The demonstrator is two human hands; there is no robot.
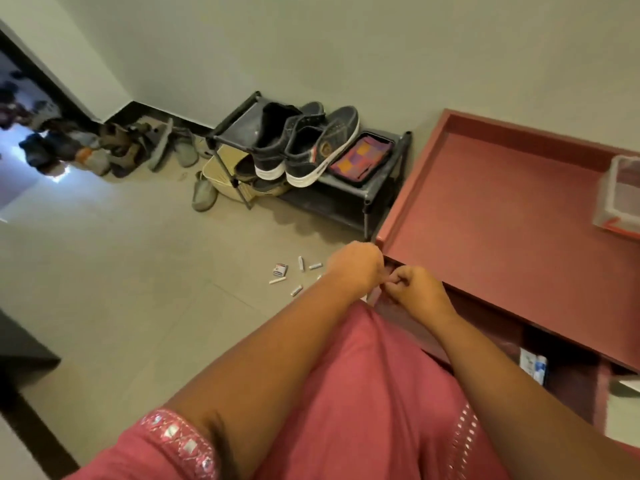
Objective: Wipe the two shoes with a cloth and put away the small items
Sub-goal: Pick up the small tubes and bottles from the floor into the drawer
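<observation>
Currently both hands are meeting just below the near-left corner of the red cabinet top [502, 216]. Left hand [358, 266] is hanging with fingers curled under; its grip cannot be judged, since the fingertips are hidden behind the knuckles. Right hand [414, 287] is curling its fingers together close beside the left; whether they are pinching anything is too small to tell.

Two dark sneakers [304, 147] with white soles are sitting side by side on the top tier of a black shoe rack [384, 192], toes pointing toward the camera. A folded checked cloth [360, 155], in pink, orange and purple, is lying on the same tier, just right of the sneakers.

Small items are lying scattered on the tiled floor [121, 271], left of the hands: a small matchbox-like box [280, 270] and several small batteries [301, 263] near it, apart from one another.

A clear plastic container [620, 199] is standing at the right edge of the cabinet top. More footwear [114, 147] is piled along the far wall, left of the rack. A pink garment [353, 393] is filling the lower view between the forearms.
</observation>
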